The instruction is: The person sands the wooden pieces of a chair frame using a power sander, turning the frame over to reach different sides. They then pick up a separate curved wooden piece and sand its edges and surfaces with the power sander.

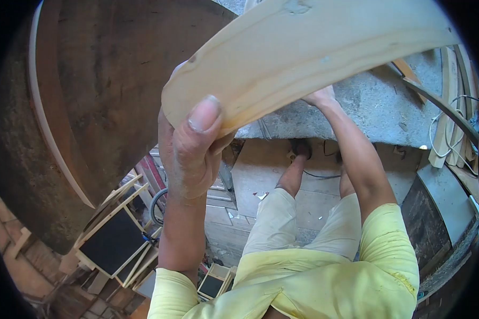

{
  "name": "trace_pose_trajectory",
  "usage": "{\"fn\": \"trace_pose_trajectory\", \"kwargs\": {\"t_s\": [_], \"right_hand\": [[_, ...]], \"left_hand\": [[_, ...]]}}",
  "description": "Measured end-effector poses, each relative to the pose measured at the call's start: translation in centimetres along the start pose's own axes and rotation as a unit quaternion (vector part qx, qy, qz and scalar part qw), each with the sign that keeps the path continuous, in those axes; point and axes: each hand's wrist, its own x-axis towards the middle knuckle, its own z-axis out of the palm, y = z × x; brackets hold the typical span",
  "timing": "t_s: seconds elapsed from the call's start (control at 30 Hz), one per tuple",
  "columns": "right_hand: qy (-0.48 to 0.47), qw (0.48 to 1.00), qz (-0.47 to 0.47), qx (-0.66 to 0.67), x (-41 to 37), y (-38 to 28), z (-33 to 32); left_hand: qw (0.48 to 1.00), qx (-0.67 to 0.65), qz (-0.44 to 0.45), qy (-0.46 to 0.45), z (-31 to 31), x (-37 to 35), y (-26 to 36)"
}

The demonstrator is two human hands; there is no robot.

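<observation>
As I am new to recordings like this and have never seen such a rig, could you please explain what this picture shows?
There is no machine here: a person works with two bare hands. The single picture comes from a camera worn on the head, looking forward and down, so yellow sleeves show near the bottom. The left hand grips one end of a curved, pale wooden board, thumb on its face. The right hand is partly hidden behind the board, so its grip cannot be told. Below the board is a rough grey surface; pale wooden strips lie at its right end.
</observation>
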Motion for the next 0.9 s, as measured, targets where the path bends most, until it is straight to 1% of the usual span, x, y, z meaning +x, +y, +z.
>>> {"fn": "trace_pose_trajectory", "kwargs": {"t_s": [0.07, 0.13, 0.17, 0.2, 0.27, 0.3, 0.33, 0.4, 0.47, 0.5, 0.6, 0.63, 0.67, 0.7, 0.77, 0.8, 0.87, 0.9], "right_hand": [[0.0, 1.0, 0.019, 0.001, -0.5, 1.3, -0.9], [-0.004, 0.996, 0.089, 0.02, -0.7, 3.4, -2.0], [0.03, 0.993, 0.103, 0.051, -0.4, 4.6, -1.9], [0.031, 0.993, 0.103, 0.051, 0.0, 5.2, -1.8], [0.088, 0.981, 0.149, 0.084, 0.7, 5.9, -1.0], [0.139, 0.975, 0.116, 0.128, 1.1, 5.9, 0.0], [0.14, 0.975, 0.115, 0.131, 1.3, 4.7, -0.1], [0.066, 0.994, 0.058, 0.065, 1.6, 1.4, 0.1], [0.016, 0.998, 0.039, 0.039, 1.3, -1.4, -0.4], [0.041, 0.999, 0.013, 0.029, 1.2, -1.5, 0.2], [0.015, 0.999, 0.026, 0.031, 1.4, 0.3, -0.3], [0.009, 0.998, 0.06, 0.019, 1.3, 1.2, -1.2], [0.027, 0.998, 0.064, 0.004, 1.6, 3.1, -1.3], [0.031, 0.996, 0.087, 0.008, 1.5, 4.8, -2.3], [0.06, 0.99, 0.124, 0.038, 1.7, 8.8, -3.3], [0.037, 0.983, 0.169, 0.069, 2.2, 10.6, -4.0], [0.072, 0.965, 0.213, 0.134, 0.0, 7.9, -10.3], [0.072, 0.965, 0.212, 0.133, 0.2, 7.5, -9.8]], "left_hand": [[1.0, 0.001, 0.002, 0.004, 0.0, 0.0, 0.0], [1.0, 0.001, 0.004, 0.007, 0.1, 0.0, 0.1], [1.0, 0.002, 0.006, 0.009, 0.1, 0.0, 0.1], [1.0, 0.002, 0.008, 0.01, 0.2, 0.0, 0.2], [1.0, 0.007, 0.013, 0.018, 0.3, 0.0, 0.3], [0.999, 0.011, 0.018, 0.025, 0.5, 0.0, 0.4], [0.999, 0.017, 0.024, 0.033, 0.7, -0.1, 0.4], [0.997, 0.03, 0.047, 0.057, 1.7, -0.1, 0.5], [0.995, 0.036, 0.062, 0.075, 2.1, -0.4, 0.4], [0.995, 0.041, 0.057, 0.077, 1.8, -0.6, 0.5], [0.996, 0.035, 0.048, 0.07, 1.2, -0.7, 0.5], [0.996, 0.031, 0.044, 0.066, 0.9, -0.8, 0.4], [0.997, 0.027, 0.039, 0.063, 0.7, -0.7, 0.3], [0.997, 0.021, 0.034, 0.059, 0.6, -0.7, 0.2], [0.999, 0.011, 0.024, 0.047, 0.3, -0.5, 0.0], [0.999, 0.008, 0.023, 0.043, 0.3, -0.4, 0.0], [0.999, 0.005, 0.021, 0.039, 0.1, -0.3, -0.1], [0.999, 0.004, 0.02, 0.037, 0.1, -0.3, -0.1]]}}
